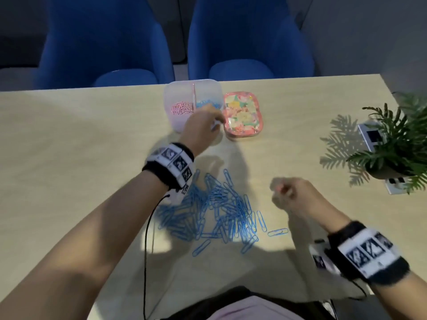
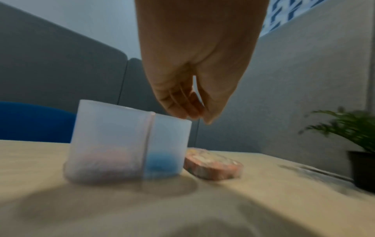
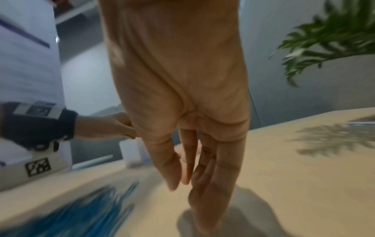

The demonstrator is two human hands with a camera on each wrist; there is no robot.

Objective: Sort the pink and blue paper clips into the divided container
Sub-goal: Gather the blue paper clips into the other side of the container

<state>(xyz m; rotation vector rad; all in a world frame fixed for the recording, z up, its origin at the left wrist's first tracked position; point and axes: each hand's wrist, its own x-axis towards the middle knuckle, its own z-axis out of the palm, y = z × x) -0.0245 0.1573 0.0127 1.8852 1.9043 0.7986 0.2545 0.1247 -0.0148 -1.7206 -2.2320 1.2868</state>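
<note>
Head view | left hand [image 1: 201,125] fingertips bunched over divided container [image 1: 179,122] rim, grip unclear | right hand [image 1: 293,197] fingers unclear, blurred

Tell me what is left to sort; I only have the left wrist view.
Observer: The head view shows a pile of blue paper clips on the table, nearer the person than the divided container.
Operator: Report any loose pink ones.
Observer: None shows in the pile. The only pink paper clips I can see lie in the container's left compartment.
Operator: Give me the right hand.
Observer: The right hand hovers above the table to the right of the pile. It is too blurred to tell if it holds a clip.
</note>
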